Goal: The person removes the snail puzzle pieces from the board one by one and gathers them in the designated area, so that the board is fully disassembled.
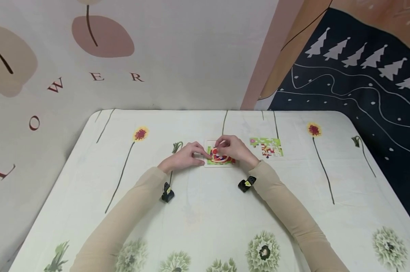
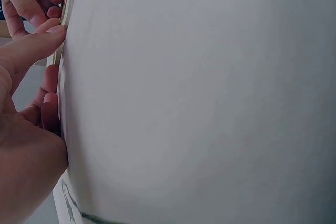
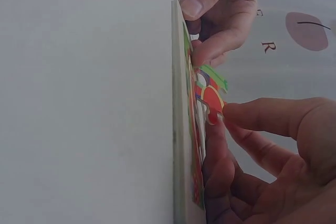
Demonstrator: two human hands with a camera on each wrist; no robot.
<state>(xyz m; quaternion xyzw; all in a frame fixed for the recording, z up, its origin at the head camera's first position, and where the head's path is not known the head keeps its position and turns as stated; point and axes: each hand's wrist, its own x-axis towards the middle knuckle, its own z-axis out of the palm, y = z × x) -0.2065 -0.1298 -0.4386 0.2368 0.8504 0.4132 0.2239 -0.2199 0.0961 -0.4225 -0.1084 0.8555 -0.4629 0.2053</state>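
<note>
A small jigsaw board (image 1: 222, 165) with a pale frame and a red, yellow and green picture lies on the table between both hands. My right hand (image 1: 237, 148) pinches a jigsaw piece (image 3: 212, 98) by its edge between thumb and fingers. The piece is red with green and white parts, and stands tilted up from the board's face in the right wrist view. My left hand (image 1: 186, 156) rests at the board's left side, its index finger pressing on the picture and its thumb at the frame's corner. Part of the picture is hidden under the right hand.
Right of the board lies a partly joined group of jigsaw pieces (image 1: 276, 143), mostly green with red and white. A white cloth printed with flowers covers the table (image 1: 198, 211). Printed fabric walls (image 1: 191, 56) rise behind and beside it.
</note>
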